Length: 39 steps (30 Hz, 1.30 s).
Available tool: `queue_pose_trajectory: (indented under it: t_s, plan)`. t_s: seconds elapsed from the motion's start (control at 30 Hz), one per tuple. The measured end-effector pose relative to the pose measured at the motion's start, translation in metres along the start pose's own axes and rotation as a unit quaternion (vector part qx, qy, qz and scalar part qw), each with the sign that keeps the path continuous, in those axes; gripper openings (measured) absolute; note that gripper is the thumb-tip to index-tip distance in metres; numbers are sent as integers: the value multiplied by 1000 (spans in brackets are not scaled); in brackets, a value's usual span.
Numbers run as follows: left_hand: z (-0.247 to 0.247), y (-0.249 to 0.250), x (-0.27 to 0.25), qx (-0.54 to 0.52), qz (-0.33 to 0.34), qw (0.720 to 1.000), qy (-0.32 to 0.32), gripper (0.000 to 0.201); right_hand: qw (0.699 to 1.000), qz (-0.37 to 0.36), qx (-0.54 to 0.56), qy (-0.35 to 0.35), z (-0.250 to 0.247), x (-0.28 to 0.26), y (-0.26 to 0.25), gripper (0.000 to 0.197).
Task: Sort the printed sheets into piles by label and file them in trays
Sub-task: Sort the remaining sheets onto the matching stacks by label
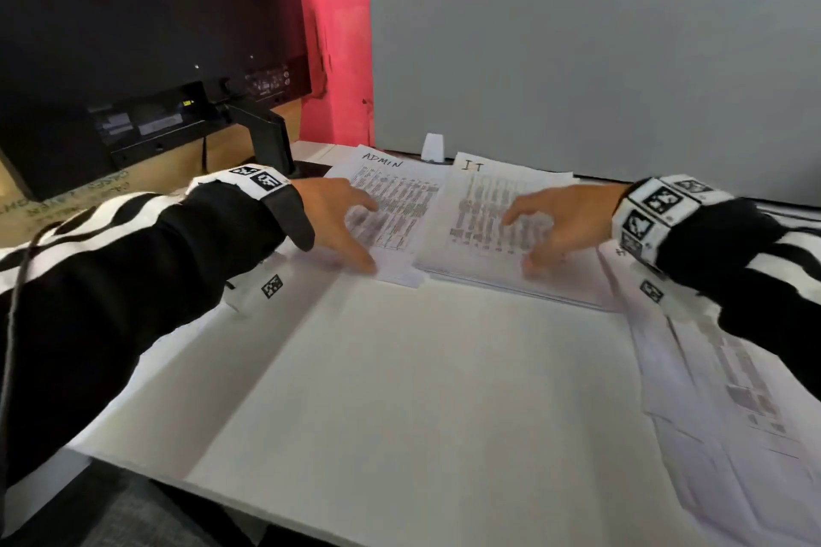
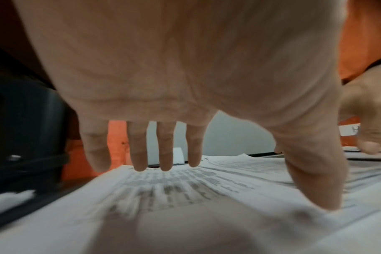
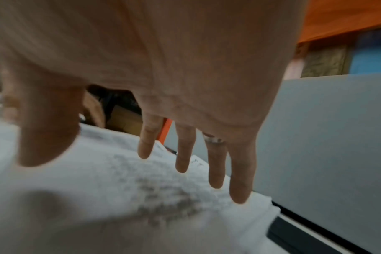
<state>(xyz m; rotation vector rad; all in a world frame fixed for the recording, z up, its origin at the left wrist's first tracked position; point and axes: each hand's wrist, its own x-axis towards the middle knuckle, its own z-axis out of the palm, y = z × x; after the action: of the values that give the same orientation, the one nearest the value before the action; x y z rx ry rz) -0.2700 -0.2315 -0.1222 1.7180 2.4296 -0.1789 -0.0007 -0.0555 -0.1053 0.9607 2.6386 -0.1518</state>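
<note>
Head view: left hand [image 1: 337, 218] flat on ADMIN pile [image 1: 395, 209], thin paper.

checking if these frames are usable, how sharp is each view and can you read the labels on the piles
Head view: fairly sharp at centre, ADMIN pile and IT pile headings readable, table print smeared, edges stretched. Left wrist view: left hand clear, print under it streaked. Right wrist view: heavy blur, right hand soft, text unreadable.

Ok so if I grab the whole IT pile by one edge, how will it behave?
The IT pile is loose, unbound sheets, so it would probably droop. Its edges already look fanned, so sheets may slide apart. The right hand spread over it suggests two-handed support is safer.
</note>
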Motion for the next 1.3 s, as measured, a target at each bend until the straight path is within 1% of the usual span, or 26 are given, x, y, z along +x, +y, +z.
queue_pose_trajectory:
  t_s: [0.07, 0.1, 0.13, 0.2, 0.23, 0.27, 0.33, 0.37, 0.43, 0.5, 0.57, 0.6, 0.63, 0.67, 0.73, 0.8, 0.83, 0.87, 0.9, 0.97, 1.0, 1.03, 1.1, 1.13, 1.2, 1.3]
  plan:
    - [3, 29, 7, -21, 36, 999, -5, 100, 999, 0, 10, -52, 18, -8, 12, 87]
    - [7, 42, 11, -27, 47, 999, -5, 97, 998, -2, 16, -65, 25, -10, 16, 91]
    - [11, 53, 18, -30, 55, 998, -4, 93, 998, -4, 19, -66, 30, -12, 18, 90]
    - [17, 70, 28, -32, 61, 998, -5, 80, 999, -6, 13, -46, 35, -17, 22, 78]
    - [18, 76, 32, -32, 60, 998, -6, 78, 999, -5, 12, -34, 35, -20, 22, 74]
    - [18, 83, 34, -31, 60, 998, -10, 81, 1000, -3, 13, -24, 37, -22, 24, 72]
    - [16, 92, 38, -21, 57, 998, -13, 96, 1000, -5, 16, -13, 39, -26, 24, 71]
    - [14, 95, 37, -16, 54, 998, -13, 98, 1000, -5, 17, -11, 40, -28, 25, 71]
    - [12, 96, 35, -12, 49, 999, -20, 94, 999, -8, 37, -11, 40, -29, 28, 82]
    - [13, 94, 35, -14, 52, 998, -17, 92, 997, -11, 70, -5, 39, -33, 36, 98]
    - [14, 99, 35, -9, 59, 998, 18, 109, 993, -7, 110, 33, 34, -42, 48, 105]
    - [14, 103, 35, -9, 68, 997, 37, 116, 989, -2, 133, 62, 30, -48, 56, 102]
    - [12, 110, 35, -14, 84, 995, 52, 118, 983, 1, 155, 93, 25, -56, 66, 91]
    - [10, 119, 34, -23, 109, 992, 62, 115, 977, 5, 174, 123, 20, -64, 78, 75]
    - [6, 144, 32, -38, 156, 984, 71, 105, 967, 28, 186, 172, 10, -81, 109, 47]
    - [2, 178, 31, -51, 203, 975, 78, 90, 962, 69, 166, 204, 6, -95, 145, 35]
    - [1, 197, 33, -58, 224, 970, 75, 82, 964, 97, 147, 201, 8, -101, 165, 34]
    - [-1, 216, 35, -62, 241, 966, 70, 76, 968, 123, 126, 179, 13, -107, 182, 35]
    - [-1, 235, 39, -63, 248, 965, 64, 72, 973, 149, 109, 140, 21, -112, 198, 39]
    - [-2, 270, 50, -44, 240, 968, 56, 69, 977, 191, 86, 45, 40, -123, 221, 58]
    - [-2, 284, 55, -28, 232, 971, 51, 69, 975, 206, 84, 11, 49, -128, 228, 71]
    - [-1, 297, 59, -19, 227, 973, 41, 66, 973, 215, 89, -4, 59, -131, 234, 83]
    - [1, 318, 70, -31, 225, 974, 10, 59, 970, 215, 112, -5, 73, -135, 244, 102]
    - [2, 326, 76, -49, 219, 975, 3, 58, 970, 209, 126, -2, 78, -136, 249, 108]
    - [1, 341, 80, -76, 215, 974, 3, 53, 970, 195, 142, 0, 83, -138, 256, 110]
    - [-1, 358, 84, -75, 230, 970, 2, 32, 973, 185, 140, -15, 80, -138, 263, 107]
